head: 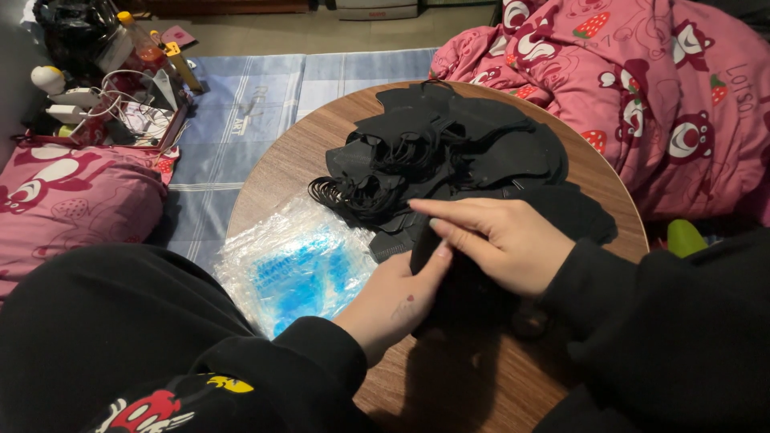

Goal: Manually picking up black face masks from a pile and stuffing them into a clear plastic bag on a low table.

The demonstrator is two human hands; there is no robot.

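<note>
- Left hand (393, 301) and right hand (505, 244) had fingers clamped on one flat black fabric face mask (449, 281), steadying it.
- Beyond the fingertips lay the black mask heap (449, 152) on the round wooden tabletop (281, 172).

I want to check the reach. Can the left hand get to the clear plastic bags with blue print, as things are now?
Probably yes. The plastic bags lie on the round table right beside the left hand, and nothing lies between them. That hand now touches a black mask.

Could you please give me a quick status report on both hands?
Left hand and right hand both pinching one black fabric face mask. Black mask pile behind. Clear plastic bags beside left hand.
</note>
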